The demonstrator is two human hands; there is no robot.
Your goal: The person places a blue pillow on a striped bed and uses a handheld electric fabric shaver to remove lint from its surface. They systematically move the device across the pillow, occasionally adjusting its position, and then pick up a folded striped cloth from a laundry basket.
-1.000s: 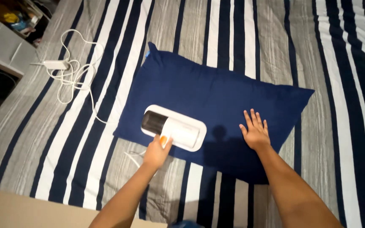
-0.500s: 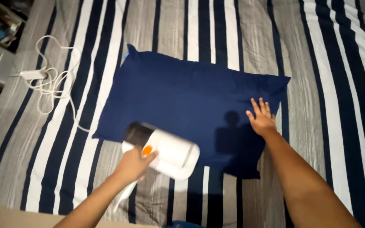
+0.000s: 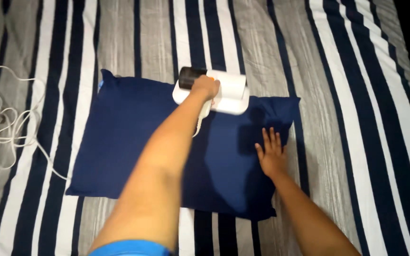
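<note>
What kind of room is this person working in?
Most likely a bedroom, seen from above a bed. A striped sheet in grey, white and navy fills the view, a dark blue pillow lies on it, and the left hand runs a white handheld cleaner over the pillow's far edge.

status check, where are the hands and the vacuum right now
Left hand shut on handheld vacuum at far edge of navy pillow. Right hand open, flat on pillow. White cord off to the left.
</note>
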